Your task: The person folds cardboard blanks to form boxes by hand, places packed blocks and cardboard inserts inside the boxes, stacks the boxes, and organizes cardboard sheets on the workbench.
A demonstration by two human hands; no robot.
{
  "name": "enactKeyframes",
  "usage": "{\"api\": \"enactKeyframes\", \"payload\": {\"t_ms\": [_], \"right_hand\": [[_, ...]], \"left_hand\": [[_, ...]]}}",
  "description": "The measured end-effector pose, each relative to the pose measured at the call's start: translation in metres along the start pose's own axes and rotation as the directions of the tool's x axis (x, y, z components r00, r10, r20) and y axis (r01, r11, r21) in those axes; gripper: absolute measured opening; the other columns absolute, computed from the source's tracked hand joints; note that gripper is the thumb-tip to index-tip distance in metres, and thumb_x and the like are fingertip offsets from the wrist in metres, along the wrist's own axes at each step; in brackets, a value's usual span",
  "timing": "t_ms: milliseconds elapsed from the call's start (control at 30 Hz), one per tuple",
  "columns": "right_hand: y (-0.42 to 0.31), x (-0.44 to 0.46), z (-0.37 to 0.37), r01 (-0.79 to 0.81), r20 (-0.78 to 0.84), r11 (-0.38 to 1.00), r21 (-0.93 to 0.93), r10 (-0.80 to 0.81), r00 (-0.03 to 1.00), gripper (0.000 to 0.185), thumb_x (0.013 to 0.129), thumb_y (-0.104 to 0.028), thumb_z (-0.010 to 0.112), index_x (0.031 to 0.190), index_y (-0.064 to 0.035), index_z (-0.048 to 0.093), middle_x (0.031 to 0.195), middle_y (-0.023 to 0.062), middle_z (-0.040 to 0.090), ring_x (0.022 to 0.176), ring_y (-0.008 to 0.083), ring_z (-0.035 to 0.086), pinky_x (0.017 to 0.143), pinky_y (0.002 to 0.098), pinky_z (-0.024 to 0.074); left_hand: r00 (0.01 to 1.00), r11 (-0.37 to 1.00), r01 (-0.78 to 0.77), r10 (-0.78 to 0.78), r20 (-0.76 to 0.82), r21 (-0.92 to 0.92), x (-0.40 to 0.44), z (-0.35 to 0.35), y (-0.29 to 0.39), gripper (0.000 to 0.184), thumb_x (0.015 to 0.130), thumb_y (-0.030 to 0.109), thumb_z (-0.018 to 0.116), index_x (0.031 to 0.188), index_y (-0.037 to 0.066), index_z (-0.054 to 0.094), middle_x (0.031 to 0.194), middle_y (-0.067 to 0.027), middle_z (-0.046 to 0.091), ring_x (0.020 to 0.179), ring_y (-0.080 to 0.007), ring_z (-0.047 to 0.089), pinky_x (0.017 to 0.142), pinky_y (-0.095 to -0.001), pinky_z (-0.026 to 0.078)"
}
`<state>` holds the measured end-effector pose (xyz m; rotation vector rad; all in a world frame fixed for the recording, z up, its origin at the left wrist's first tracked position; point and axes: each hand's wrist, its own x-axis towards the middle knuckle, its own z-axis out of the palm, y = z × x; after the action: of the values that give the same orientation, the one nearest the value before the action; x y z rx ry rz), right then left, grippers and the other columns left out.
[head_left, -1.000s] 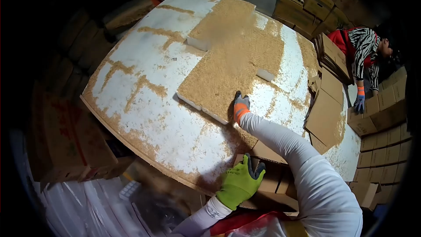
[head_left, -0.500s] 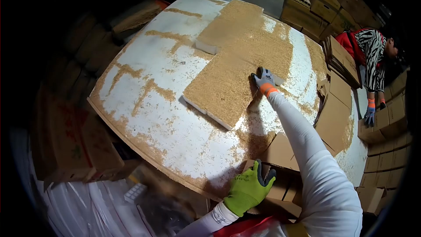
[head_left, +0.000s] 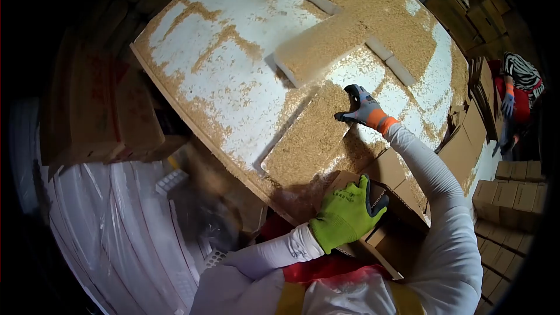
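Note:
My left hand (head_left: pixel 349 213), in a green glove with dark fingertips, grips the edge of an open cardboard box (head_left: pixel 402 239) at the near edge of the table. Wearing a grey and orange glove, my right hand (head_left: pixel 363 107) rests with thumb and fingers apart at the far right end of a block covered in wood shavings (head_left: pixel 312 134). That block lies apart from the larger shavings-covered blocks (head_left: pixel 326 41) behind it. White sides show on the blocks.
The white table (head_left: pixel 233 81) has scattered shavings. Flattened cardboard (head_left: pixel 466 146) lies at its right. A co-worker in striped sleeves (head_left: pixel 522 73) is at the far right, above stacked small boxes (head_left: pixel 513 198). Large cartons (head_left: pixel 99 105) and plastic-wrapped stacks (head_left: pixel 116 221) stand left.
One block has separated from the group and moved nearer the box, with my right hand at it. My left hand stays on the box. The view has shifted, and the co-worker's arms have moved.

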<state>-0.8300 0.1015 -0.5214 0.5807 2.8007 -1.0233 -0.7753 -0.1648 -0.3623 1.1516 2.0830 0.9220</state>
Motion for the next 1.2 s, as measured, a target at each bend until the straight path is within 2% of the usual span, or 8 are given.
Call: {"api": "enactKeyframes", "payload": {"t_ms": [233,300,467,567,800,900,1067,1200], "right_hand": [[0.016,0.004,0.052,-0.135,0.235,0.972,0.195,0.087,0.968,0.110,0.059,-0.054,0.088,0.142,-0.0016,0.040,0.134,0.0230,0.048,0.127,0.0350,0.046,0.106,0.0423,0.0410],[0.015,-0.005,0.063,-0.061,0.014,0.954,0.295,0.060,0.998,0.103,0.063,-0.050,0.089,0.140,-0.0025,0.038,0.128,0.0203,0.051,0.111,0.0291,0.057,0.091,0.0397,0.0507],[-0.026,-0.022,0.013,-0.215,0.235,0.870,0.443,0.118,0.965,0.079,0.070,-0.049,0.086,0.122,-0.0071,0.044,0.109,0.0111,0.055,0.081,0.0182,0.060,0.065,0.0333,0.0507],[-0.037,-0.059,-0.009,-0.001,0.061,0.859,0.512,-0.036,0.997,0.079,0.073,-0.045,0.085,0.132,-0.0123,0.044,0.119,0.0085,0.055,0.108,0.0189,0.055,0.091,0.0366,0.0457],[-0.052,-0.179,-0.132,0.022,-0.280,0.729,0.685,0.236,0.931,0.074,0.089,-0.032,0.072,0.146,-0.0020,0.036,0.132,0.0162,0.057,0.117,0.0224,0.059,0.095,0.0309,0.0483],[-0.025,-0.257,-0.170,0.114,-0.474,0.964,0.240,0.014,0.880,0.054,0.097,-0.030,0.059,0.141,-0.0025,0.045,0.139,0.0183,0.050,0.120,0.0239,0.056,0.102,0.0333,0.0447],[-0.064,-0.400,-0.175,-0.022,-0.586,0.876,0.482,0.341,0.735,0.044,0.101,-0.026,0.052,0.139,-0.0053,0.047,0.129,0.0133,0.057,0.121,0.0237,0.053,0.103,0.0340,0.0426],[-0.110,-0.483,-0.136,-0.011,-0.498,0.626,0.779,0.630,0.596,0.044,0.099,-0.026,0.056,0.138,-0.0080,0.045,0.121,0.0043,0.058,0.112,0.0127,0.056,0.096,0.0300,0.0458]], "left_hand": [[0.999,0.999,0.030,-0.029,-0.031,0.034,-0.003,-0.003,0.003,0.064,0.088,0.047,0.061,0.117,-0.009,0.054,0.078,-0.0186,0.066,0.071,-0.0317,0.067,0.065,-0.0403,0.054],[0.999,0.999,0.035,-0.034,-0.037,0.029,-0.003,-0.003,0.002,0.065,0.088,0.047,0.061,0.119,-0.009,0.054,0.080,-0.0188,0.066,0.072,-0.0319,0.067,0.066,-0.0404,0.054],[0.997,0.998,0.008,-0.003,-0.076,0.068,-0.005,0.003,0.003,0.067,0.089,0.047,0.060,0.126,-0.009,0.052,0.095,-0.0238,0.065,0.080,-0.0343,0.067,0.071,-0.0415,0.054],[1.000,0.999,0.013,-0.012,-0.026,0.029,0.000,0.006,0.002,0.065,0.089,0.045,0.060,0.130,-0.005,0.051,0.114,-0.0262,0.061,0.097,-0.0386,0.065,0.081,-0.0437,0.053],[0.999,0.997,-0.033,0.031,0.025,0.066,0.002,0.003,0.005,0.048,0.093,0.041,0.056,0.118,0.001,0.059,0.107,-0.0219,0.066,0.098,-0.0395,0.063,0.083,-0.0450,0.051],[0.997,0.991,-0.033,0.024,0.073,0.128,0.002,-0.003,0.014,0.042,0.095,0.040,0.053,0.112,0.002,0.062,0.101,-0.0209,0.068,0.093,-0.0409,0.063,0.080,-0.0460,0.051],[0.871,0.741,-0.491,0.431,0.235,0.459,0.011,0.025,-0.048,0.044,0.093,0.038,0.053,0.125,0.009,0.057,0.115,-0.0155,0.066,0.107,-0.0344,0.062,0.095,-0.0400,0.048],[0.968,0.971,-0.239,0.238,0.081,0.010,-0.004,0.008,-0.025,0.040,0.098,0.027,0.046,0.131,0.006,0.053,0.111,-0.0204,0.066,0.103,-0.0378,0.062,0.088,-0.0429,0.050]]}}
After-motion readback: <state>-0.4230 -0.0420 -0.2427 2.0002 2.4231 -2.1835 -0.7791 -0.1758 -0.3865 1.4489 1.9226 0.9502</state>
